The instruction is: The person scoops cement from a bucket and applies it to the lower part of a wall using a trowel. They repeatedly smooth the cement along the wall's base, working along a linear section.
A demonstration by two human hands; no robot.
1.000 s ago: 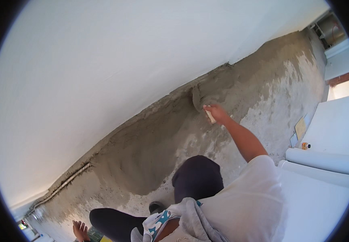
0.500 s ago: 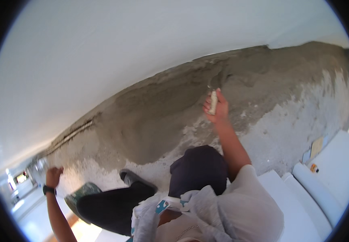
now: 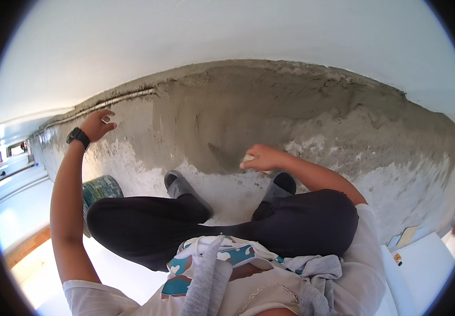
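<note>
My right hand (image 3: 261,158) grips the pale handle of a trowel (image 3: 218,154), its dark blade reaching left over wet grey mortar (image 3: 211,116). The blade lies near the mortar's front edge and seems to touch it; motion blurs it slightly. The mortar spreads in a wide band along the foot of the white wall (image 3: 227,31). Off to the left, my left hand (image 3: 99,125) hovers near a thin pale pipe (image 3: 127,96) at the wall's base. Its thumb and fingers are apart and curved, with nothing visibly held.
A green mottled bucket (image 3: 102,189) stands left of my bent knees. My sandalled feet, left (image 3: 185,192) and right (image 3: 280,189), rest at the mortar's near edge. White panels (image 3: 422,268) and a small yellowish piece (image 3: 407,236) lie at the lower right. More white surfaces (image 3: 22,200) line the left.
My right hand has brought the trowel back toward me and left from the wall side. My left hand has risen toward the pipe. My view has turned left, showing both feet.
</note>
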